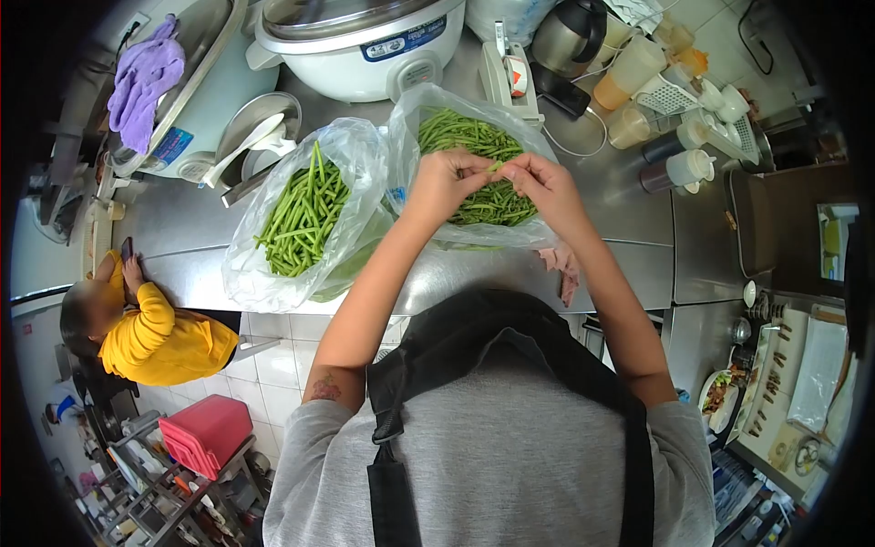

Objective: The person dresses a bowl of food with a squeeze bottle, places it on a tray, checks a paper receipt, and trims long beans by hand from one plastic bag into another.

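My left hand [448, 185] and my right hand [544, 185] meet over an open clear plastic bag [415, 105]. Between their fingertips they pinch a green bean [495, 167], most of it covered by the fingers. Long, thin green beans [474, 134] fill the bag below. To the left, a second plastic bag [363, 146] stands open with a heap of shorter green bean pieces [305, 219]. Both bags rest on the steel counter [629, 214].
A white rice cooker [365, 64] stands behind the bags, near a label gun [517, 75], a phone [561, 91] and a steel jug [567, 38]. Sauce bottles [629, 73] crowd the back right. A pink cloth [561, 264] hangs at the front edge. Another person [164, 333] stands left.
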Tool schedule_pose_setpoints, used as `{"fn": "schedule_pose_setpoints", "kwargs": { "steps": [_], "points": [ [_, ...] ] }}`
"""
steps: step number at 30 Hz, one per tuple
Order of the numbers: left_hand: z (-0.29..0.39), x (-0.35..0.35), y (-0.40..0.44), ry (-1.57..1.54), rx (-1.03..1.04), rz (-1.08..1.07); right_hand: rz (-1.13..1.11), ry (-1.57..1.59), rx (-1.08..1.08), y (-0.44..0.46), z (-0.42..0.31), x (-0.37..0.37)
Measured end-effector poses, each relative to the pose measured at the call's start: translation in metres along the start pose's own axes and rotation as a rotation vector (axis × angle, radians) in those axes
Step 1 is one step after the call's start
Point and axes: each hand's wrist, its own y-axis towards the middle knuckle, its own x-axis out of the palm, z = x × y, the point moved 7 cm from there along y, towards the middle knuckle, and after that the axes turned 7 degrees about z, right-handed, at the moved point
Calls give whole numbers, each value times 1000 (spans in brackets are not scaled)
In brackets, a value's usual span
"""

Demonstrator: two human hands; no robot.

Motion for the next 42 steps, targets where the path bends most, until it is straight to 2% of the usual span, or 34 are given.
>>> {"fn": "schedule_pose_setpoints", "kwargs": {
  "steps": [1, 4, 7, 10, 13, 16, 20, 23, 26, 29, 32, 35, 38, 42],
  "points": [
    [-1, 1, -2, -112, -81, -12, 1, 121, -6, 1, 1, 3],
    [-5, 6, -5, -405, -273, -27, 105, 231, 58, 2, 8, 5],
    [-11, 5, -6, -549, -373, 10, 257, 620, 81, 4, 20, -3],
    [-19, -2, -7, -602, -441, 42, 189, 147, -30, 11, 29, -12],
    [-26, -5, 0, -702, -445, 107, 22, -218, -134, 1, 33, 10],
    [-27, -6, 4, -735, -425, 126, -66, -40, 105, -10, 43, 29],
    [-29, -15, 5, -736, -390, 120, -116, -180, 99, -8, 26, 26],
    [-26, -31, -2, -654, -382, 76, -56, -41, 71, -4, 15, 15],
    [-23, -31, -12, -579, -355, -58, -32, 224, 209, -3, 15, 11],
    [-17, -21, -23, -604, -371, -77, -28, 387, 234, -1, 6, 21],
    [-17, -22, -25, -736, -378, 102, -72, 348, 225, 1, 15, 30],
    [-13, -42, -22, -903, -275, 303, -222, -354, -317, -8, 3, 54],
    [16, -102, -26, -715, -152, 561, -98, -639, -521, -10, 3, 56],
    [38, -179, -53, -154, -71, 638, -28, -823, -573, -8, 6, 57]
  ]
}}
